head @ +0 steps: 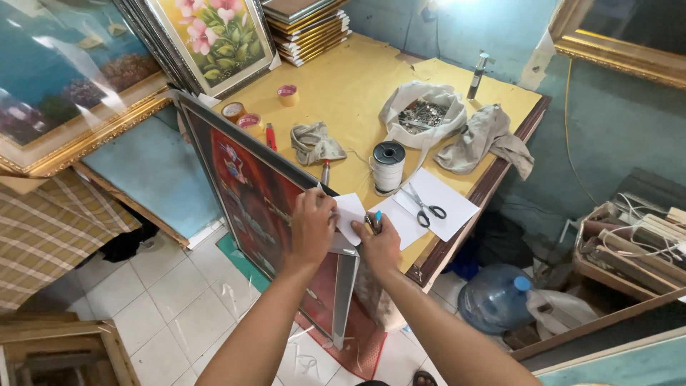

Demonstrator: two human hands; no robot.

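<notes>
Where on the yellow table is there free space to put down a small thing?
The widest bare patch of the yellow table lies between the tape rolls and the bag of metal parts, below the stacked frames. The near edge is crowded: string spool, scissors, white paper sheets, and both hands at the framed picture.

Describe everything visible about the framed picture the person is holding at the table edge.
The framed picture stands on edge, tilted, leaning against the yellow table, its lower corner near the tiled floor. It has a dark outer frame and a mostly red painted image with blue and pale figures; the near edge looks silvery grey. The left hand grips its upper corner, pressing a white paper piece there. The right hand, beside it, holds a small blue-tipped tool.
</notes>
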